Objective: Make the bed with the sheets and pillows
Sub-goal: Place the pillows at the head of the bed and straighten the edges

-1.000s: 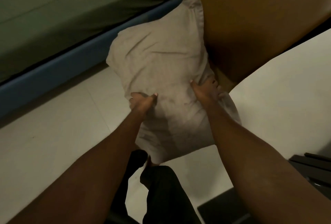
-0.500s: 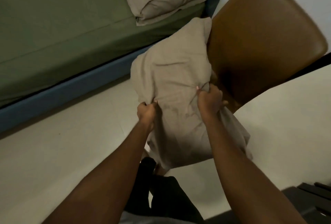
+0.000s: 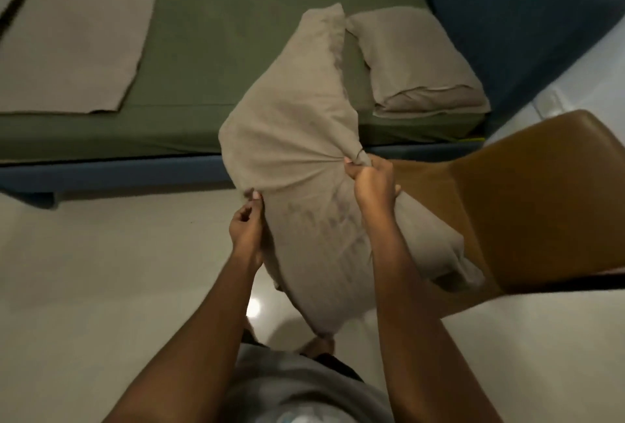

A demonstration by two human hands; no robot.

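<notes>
I hold a beige pillow [image 3: 304, 158] in the air between the bed and a brown chair. My right hand [image 3: 370, 182] grips a bunched fold of its case at the right side. My left hand [image 3: 247, 223] pinches the case at its left edge. The pillow's top end leans over the green fitted sheet [image 3: 236, 16] of the bed. A second beige pillow [image 3: 416, 64] lies at the head end of the bed, against the blue headboard [image 3: 507, 9]. A folded beige sheet [image 3: 74, 30] lies flat on the mattress at the upper left.
A brown leather chair [image 3: 527, 192] stands right of my hands, touching the held pillow's lower end. The blue bed frame [image 3: 111, 172] runs along the pale tiled floor [image 3: 101, 287]. My feet show below the pillow.
The pillow has come up off the chair and swung toward the bed. My view has risen, so more of the bed, the folded sheet and the headboard show.
</notes>
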